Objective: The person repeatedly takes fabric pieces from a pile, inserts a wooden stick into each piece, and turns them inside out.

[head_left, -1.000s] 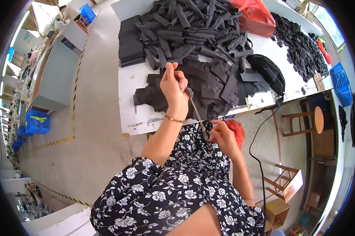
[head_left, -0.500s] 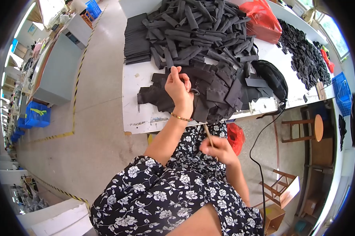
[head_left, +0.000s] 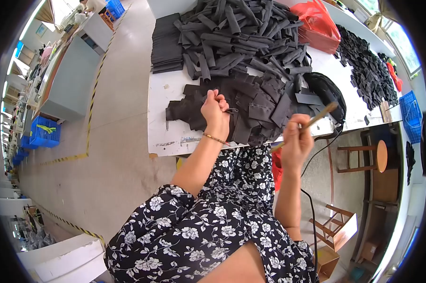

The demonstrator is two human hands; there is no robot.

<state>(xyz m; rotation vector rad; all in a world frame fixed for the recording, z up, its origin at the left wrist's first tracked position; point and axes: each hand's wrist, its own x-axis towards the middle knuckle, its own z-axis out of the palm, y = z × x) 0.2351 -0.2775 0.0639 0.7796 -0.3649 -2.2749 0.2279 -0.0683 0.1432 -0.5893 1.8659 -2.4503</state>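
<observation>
My left hand (head_left: 215,109) is over the flat black fabric pieces (head_left: 262,106) on the white table, its fingers curled closed. What lies inside them, if anything, is hidden. A small dark loop (head_left: 232,111) shows right beside its knuckles. My right hand (head_left: 298,141) is raised by the table's front edge, fingers wrapped round a thin wooden stick (head_left: 320,117). The stick slants up to the right, and its upper end is darker. Behind the flat pieces lies a heap of rolled black fabric tubes (head_left: 236,37).
A neat stack of black strips (head_left: 166,45) sits at the table's back left. A red plastic bag (head_left: 317,26) and a black bag (head_left: 326,94) with a hanging cord (head_left: 312,207) are on the right. Wooden stools (head_left: 335,228) stand below right; a person (head_left: 95,5) is far off.
My right hand has lifted from near my lap, up and to the right, carrying the stick. My left hand has shifted slightly down, and its fingers are more tightly curled.
</observation>
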